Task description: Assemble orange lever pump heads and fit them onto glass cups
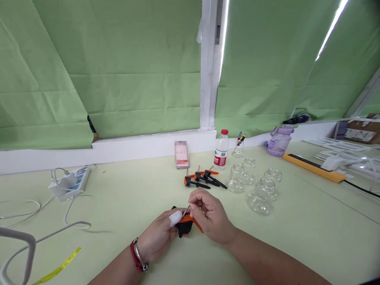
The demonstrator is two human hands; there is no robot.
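My left hand, with a white wrap on its thumb, is closed around a black-and-orange tool part just above the table. An orange arm sticks out of that part to the right. My right hand has its thumb and forefinger pinched on a thin metal rod, whose lower end meets the part beside my left thumb. Whether the rod sits inside the part is hidden. Beyond my hands lie several similar orange-and-black pieces with black handles and metal rods.
Several clear glass jars stand to the right. Behind are a red-capped water bottle, a phone-like pink screen, and a jar with screwdrivers. A purple bottle and orange power strip lie farther right; a white power strip with cables left.
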